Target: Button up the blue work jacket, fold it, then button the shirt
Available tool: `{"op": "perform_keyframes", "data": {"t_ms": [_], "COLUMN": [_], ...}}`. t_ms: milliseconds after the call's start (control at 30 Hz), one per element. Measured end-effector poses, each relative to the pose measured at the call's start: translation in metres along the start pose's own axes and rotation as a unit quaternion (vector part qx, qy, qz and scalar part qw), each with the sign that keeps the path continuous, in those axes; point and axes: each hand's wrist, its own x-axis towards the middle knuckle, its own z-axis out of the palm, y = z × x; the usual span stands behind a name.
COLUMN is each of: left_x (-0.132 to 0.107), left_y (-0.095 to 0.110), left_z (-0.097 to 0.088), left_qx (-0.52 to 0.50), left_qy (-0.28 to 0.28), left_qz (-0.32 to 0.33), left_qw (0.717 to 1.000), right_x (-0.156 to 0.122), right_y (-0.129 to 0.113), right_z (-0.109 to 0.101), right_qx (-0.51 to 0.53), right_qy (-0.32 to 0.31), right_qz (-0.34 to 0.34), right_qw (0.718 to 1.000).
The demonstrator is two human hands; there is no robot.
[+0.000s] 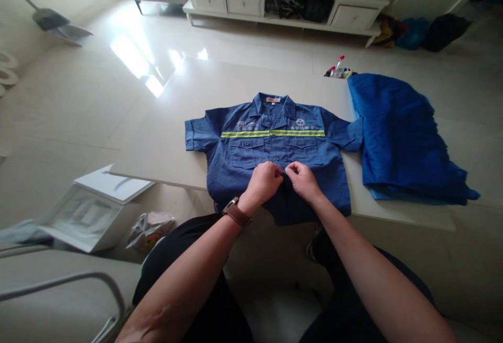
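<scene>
The left hand (261, 183) and right hand (302, 180) pinch narrowly at the placket (283, 173) of a blue shirt (243, 175); lime stripe (271, 133), chest print (301, 123) unreadable; blue cloth (404, 144) at three o'clock.

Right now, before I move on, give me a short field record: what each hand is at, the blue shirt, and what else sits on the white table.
left hand: on the shirt front at the button placket
left wrist: brown-strapped watch
right hand: beside the left hand, at the placket
garment: dark blue short-sleeved work shirt, flat, yellow-green reflective stripe
surface: white table
also on table: bright blue cloth heap, right of shirt; red-tipped bottles, behind it
</scene>
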Motion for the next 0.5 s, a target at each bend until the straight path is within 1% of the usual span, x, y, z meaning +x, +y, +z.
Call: {"op": "perform_keyframes", "data": {"t_ms": [133,233,300,367,433,500], "left_x": [-0.0007,-0.0012,-0.0017,-0.0021,-0.0024,-0.0026], "left_y": [0.0003,0.0007,0.0013,0.0019,0.0024,0.0026], "left_z": [-0.0005,-0.0018,-0.0024,-0.0024,-0.0019,-0.0011], "left_qx": [-0.003,0.009,0.018,0.022,0.025,0.029], "left_qy": [0.008,0.013,0.015,0.016,0.019,0.019], "left_qz": [-0.007,-0.012,-0.010,-0.007,-0.004,-0.001], "left_qw": [1.000,1.000,1.000,1.000,0.999,0.999], "right_x": [-0.0003,0.0001,0.0011,0.0021,0.0024,0.0015], "right_y": [0.0000,0.0001,0.0002,0.0001,-0.0005,-0.0018], "right_z": [-0.0002,-0.0008,-0.0010,-0.0010,-0.0009,-0.0011], "right_qx": [0.020,0.046,0.065,0.083,0.095,0.086], "right_qy": [-0.009,-0.044,-0.076,-0.094,-0.094,-0.080], "right_qz": [-0.013,-0.012,0.003,0.018,0.020,0.001], "right_qw": [1.000,0.998,0.995,0.992,0.991,0.993]}}
